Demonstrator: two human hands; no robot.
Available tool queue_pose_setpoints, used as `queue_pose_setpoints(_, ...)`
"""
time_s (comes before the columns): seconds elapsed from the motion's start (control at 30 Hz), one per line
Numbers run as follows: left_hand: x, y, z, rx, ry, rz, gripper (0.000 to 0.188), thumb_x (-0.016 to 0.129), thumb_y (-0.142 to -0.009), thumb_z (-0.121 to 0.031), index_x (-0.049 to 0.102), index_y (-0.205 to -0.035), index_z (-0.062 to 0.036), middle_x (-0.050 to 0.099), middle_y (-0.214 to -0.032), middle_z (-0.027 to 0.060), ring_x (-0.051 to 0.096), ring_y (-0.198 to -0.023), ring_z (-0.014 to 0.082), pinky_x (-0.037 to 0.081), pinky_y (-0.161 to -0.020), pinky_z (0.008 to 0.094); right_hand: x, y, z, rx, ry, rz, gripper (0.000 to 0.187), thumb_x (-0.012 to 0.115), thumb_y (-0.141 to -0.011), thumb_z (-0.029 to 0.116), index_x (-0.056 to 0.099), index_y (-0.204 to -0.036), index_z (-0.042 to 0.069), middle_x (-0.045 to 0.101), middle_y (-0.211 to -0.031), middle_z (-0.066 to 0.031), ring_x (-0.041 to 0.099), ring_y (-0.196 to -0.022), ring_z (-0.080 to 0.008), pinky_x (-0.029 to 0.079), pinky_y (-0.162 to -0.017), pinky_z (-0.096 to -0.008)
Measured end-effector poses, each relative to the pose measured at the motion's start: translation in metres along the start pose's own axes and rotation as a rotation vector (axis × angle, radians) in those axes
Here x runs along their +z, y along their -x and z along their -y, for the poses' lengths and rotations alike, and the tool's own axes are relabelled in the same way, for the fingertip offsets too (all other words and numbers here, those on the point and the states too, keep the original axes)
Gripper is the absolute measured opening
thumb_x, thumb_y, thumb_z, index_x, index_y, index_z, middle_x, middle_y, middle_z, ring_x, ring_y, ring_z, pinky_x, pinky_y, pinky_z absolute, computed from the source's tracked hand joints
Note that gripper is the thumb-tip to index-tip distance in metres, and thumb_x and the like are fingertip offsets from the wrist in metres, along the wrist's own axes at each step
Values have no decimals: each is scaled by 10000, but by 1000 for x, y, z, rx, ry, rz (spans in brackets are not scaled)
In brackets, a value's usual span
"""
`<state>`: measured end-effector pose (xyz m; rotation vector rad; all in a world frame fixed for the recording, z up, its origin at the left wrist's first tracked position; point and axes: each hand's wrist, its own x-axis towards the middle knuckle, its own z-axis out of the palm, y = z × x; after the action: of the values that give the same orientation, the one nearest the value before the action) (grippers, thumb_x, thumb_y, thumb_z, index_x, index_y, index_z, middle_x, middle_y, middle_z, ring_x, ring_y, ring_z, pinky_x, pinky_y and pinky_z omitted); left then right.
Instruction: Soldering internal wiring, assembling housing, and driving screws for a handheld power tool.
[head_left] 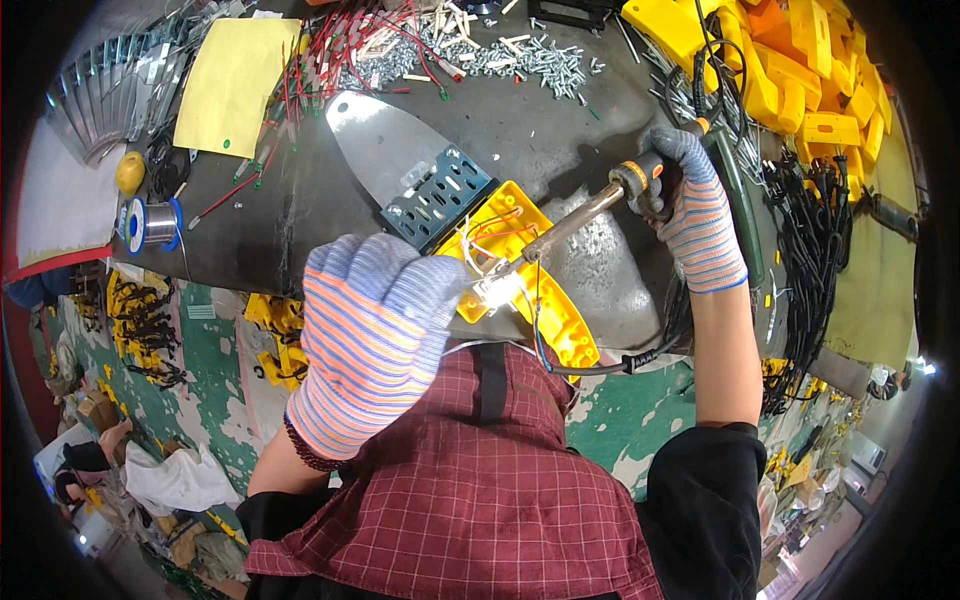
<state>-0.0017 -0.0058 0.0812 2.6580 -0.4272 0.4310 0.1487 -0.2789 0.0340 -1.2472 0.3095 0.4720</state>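
Observation:
My right hand, in a striped knit glove, is wrapped round the handle of a soldering iron. The iron slants down to the left, its tip among bright metal parts in an opened yellow plastic housing. Thin red, white and blue wires run inside this housing, and a black cord leaves its right end. A metal plate with a slotted blue-grey bracket extends from the housing's far side. My left hand, gloved alike, is closed beside the iron's tip; whatever its fingertips pinch is hidden.
A solder spool and a yellow sheet lie at left. Loose screws and red wires cover the far side of the dark table. Yellow housings are heaped at far right, above bundled black cords.

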Motion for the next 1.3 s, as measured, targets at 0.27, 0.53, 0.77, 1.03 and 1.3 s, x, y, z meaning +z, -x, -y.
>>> queue_pose_setpoints(0.27,6,13,85,-292,-242,-304,214,687,-769,-60,638,-977,-83,623,-918,79,583,-822,294,478,-762,383,5,2,3,-6,-5,-9,191,648,-849,287,610,-808,105,568,-601,0,514,-468,-124,437,-470,-249)
queue_pose_setpoints(0.53,-16,-24,34,-111,363,65,230,640,-794,-66,696,-1016,-79,549,-1216,152,534,-1113,293,423,-964,389,-21,2,27,-51,-69,31,182,644,-839,295,621,-863,116,626,-722,-13,643,-605,-157,569,-534,-293)
queue_pose_setpoints(0.77,10,-48,14,198,363,341,260,770,-721,-167,717,-972,-124,557,-1219,159,517,-1156,346,432,-970,428,-13,24,48,-131,-142,-168,189,654,-834,307,642,-830,118,648,-675,-19,600,-523,-147,510,-493,-277)
queue_pose_setpoints(1.03,25,-69,13,269,465,494,150,750,-753,-227,726,-868,-135,581,-1184,136,538,-1115,329,438,-933,433,-22,37,53,-167,-103,-167,191,649,-831,309,643,-843,118,656,-684,-29,623,-537,-158,537,-479,-275)
queue_pose_setpoints(1.3,40,-91,27,165,656,294,138,671,-837,-195,637,-885,-71,637,-834,46,627,-779,200,489,-739,303,-30,39,59,-189,-137,-226,159,619,-844,314,634,-865,158,640,-689,2,586,-521,-140,481,-465,-270)
